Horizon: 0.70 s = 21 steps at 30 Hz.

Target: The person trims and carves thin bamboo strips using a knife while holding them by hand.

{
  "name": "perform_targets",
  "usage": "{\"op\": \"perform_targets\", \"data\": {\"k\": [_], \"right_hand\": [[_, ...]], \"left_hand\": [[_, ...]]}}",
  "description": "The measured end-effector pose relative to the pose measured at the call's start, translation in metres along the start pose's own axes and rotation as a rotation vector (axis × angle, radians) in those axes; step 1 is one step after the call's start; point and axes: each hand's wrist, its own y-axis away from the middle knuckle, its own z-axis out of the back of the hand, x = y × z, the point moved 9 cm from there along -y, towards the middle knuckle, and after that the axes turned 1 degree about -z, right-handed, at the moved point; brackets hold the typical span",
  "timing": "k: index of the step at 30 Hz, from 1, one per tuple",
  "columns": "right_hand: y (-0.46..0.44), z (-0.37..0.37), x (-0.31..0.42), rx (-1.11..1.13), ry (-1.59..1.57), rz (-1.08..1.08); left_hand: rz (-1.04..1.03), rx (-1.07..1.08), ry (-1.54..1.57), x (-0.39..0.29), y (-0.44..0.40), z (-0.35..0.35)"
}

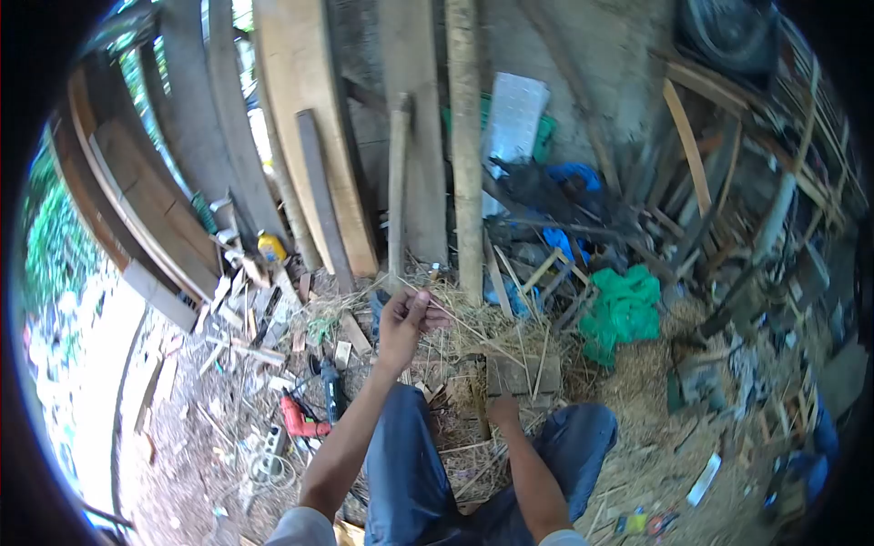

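Note:
My left hand (pixel 411 317) is raised in front of me, thumb and index finger pinched on a thin wooden strip (pixel 469 326). The strip slants down to the right toward a flat wooden block (pixel 537 375) on the ground. Between my knees, my right hand (pixel 503 411) is closed just below the block. A tool with a dark head and a wooden-looking handle (pixel 482 420) stands at its left side. Whether those fingers wrap the handle is hidden. Other thin strips (pixel 544 350) lie across the block.
A red power tool (pixel 302 417), a dark-green power tool (pixel 330 387) and a power strip (pixel 269 455) lie at left. Planks (pixel 305 136) lean against the wall beside a pole (pixel 465 155). A green plastic bag (pixel 624 309) lies right. Straw and offcuts litter the ground.

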Motion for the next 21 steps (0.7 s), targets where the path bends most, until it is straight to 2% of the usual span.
{"op": "perform_targets", "data": {"k": [1, 3, 5, 6, 8, 9, 12, 15, 16, 21], "right_hand": [[0.005, 0.014, 0.013, -0.001, 0.031, 0.025], [0.019, 0.068, 0.050, -0.212, -0.265, 0.146], [0.040, 0.077, 0.081, 0.266, -1.009, 0.135], [0.059, 0.100, 0.091, 0.277, -0.987, 0.143], [0.111, 0.137, 0.127, 0.511, -1.232, 0.336], [0.127, 0.142, 0.128, 0.512, -1.217, 0.342], [0.161, 0.156, 0.130, 0.392, -1.201, 0.570], [0.178, 0.153, 0.146, 0.312, -1.151, 0.668], [0.171, 0.146, 0.144, 0.295, -1.221, 0.613], [0.163, 0.140, 0.136, 0.201, -1.206, 0.619]], "left_hand": [[-0.015, -0.048, -0.012, -0.014, 0.005, 0.009], [-0.038, -0.107, -0.015, -0.037, 0.013, 0.025], [-0.055, -0.137, -0.024, -0.054, 0.020, 0.035], [-0.076, -0.134, -0.024, -0.059, 0.022, 0.039], [-0.093, -0.135, -0.029, -0.066, 0.022, 0.045], [-0.106, -0.110, -0.042, -0.070, 0.022, 0.044], [-0.129, -0.040, -0.082, -0.076, 0.022, 0.035], [-0.116, 0.028, -0.134, -0.070, 0.021, 0.022], [-0.102, 0.046, -0.138, -0.067, 0.022, 0.017], [-0.103, 0.071, -0.181, -0.055, 0.024, 0.005]]}}
